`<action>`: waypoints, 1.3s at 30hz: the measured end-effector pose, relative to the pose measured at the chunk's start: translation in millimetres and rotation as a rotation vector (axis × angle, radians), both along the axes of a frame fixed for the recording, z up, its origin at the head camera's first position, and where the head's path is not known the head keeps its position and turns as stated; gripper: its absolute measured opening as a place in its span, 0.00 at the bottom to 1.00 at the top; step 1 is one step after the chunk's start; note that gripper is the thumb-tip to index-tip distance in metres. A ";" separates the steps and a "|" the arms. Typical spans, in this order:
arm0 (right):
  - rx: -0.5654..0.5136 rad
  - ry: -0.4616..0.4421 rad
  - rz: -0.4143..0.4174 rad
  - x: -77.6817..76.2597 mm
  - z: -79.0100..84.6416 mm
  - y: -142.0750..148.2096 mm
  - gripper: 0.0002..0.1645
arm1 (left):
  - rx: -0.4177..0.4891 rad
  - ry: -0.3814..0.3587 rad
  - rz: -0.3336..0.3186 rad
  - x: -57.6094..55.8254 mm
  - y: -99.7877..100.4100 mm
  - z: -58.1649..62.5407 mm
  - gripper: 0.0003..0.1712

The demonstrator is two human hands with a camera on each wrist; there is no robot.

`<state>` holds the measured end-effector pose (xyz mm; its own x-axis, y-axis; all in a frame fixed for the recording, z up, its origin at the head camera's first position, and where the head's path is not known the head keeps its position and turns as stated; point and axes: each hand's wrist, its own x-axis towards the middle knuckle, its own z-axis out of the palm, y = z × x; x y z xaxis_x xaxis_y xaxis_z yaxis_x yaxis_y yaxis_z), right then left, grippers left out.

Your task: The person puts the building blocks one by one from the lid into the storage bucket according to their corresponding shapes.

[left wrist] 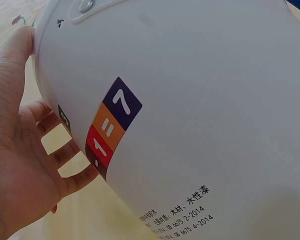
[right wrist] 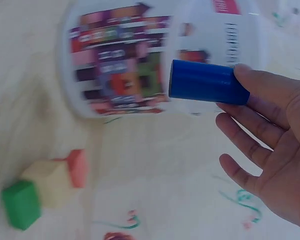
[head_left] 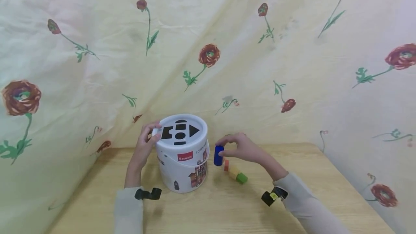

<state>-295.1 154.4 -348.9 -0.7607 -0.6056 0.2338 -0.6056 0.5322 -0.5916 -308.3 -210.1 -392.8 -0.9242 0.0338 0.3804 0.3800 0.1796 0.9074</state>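
A white bucket point(head_left: 182, 169) with printed pictures stands upright on the table. Its white lid point(head_left: 202, 125) has several dark shaped holes, among them a triangle, a circle and a square. My left hand point(head_left: 147, 142) holds the bucket at the lid's left edge, with thumb and fingers curved against it; the left wrist view shows the fingers point(left wrist: 72, 152) along the bucket's side. Between thumb and fingertips, my right hand point(head_left: 242, 148) pinches one end of a blue cylinder block point(right wrist: 202, 81). In the head view the block hangs roughly upright, just right of the bucket.
On the wooden table point(head_left: 208, 212), right of the bucket, lie a red block point(head_left: 226, 165), a pale yellow block point(head_left: 233, 172) and a green block point(head_left: 242, 178) close together. A thin handle point(head_left: 191, 164) hangs across the bucket's front. Flowered cloth point(head_left: 175, 78) rises behind the table.
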 end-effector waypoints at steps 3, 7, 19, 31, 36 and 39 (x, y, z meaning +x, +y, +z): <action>-0.036 -0.006 -0.016 1.7 13.3 -0.1 0.19 | -0.003 -0.003 0.007 0.3 0.3 -2.2 0.23; -0.090 -0.020 -0.020 3.4 28.0 0.5 0.19 | 0.004 -0.005 0.008 1.3 1.1 -5.8 0.23; -0.172 0.010 -0.042 6.2 60.0 -16.1 0.21 | -0.002 -0.017 0.002 0.1 2.3 -6.5 0.23; -0.231 0.063 -0.063 0.2 74.0 -47.3 0.22 | -0.019 -0.046 0.018 -0.3 0.2 -1.5 0.25; -0.263 0.068 -0.082 -2.7 76.1 -61.3 0.21 | -0.021 -0.065 0.015 -1.9 -0.9 0.4 0.25; -0.285 0.074 -0.072 -4.5 76.0 -69.4 0.20 | -0.019 -0.064 0.010 -1.0 -0.4 0.7 0.25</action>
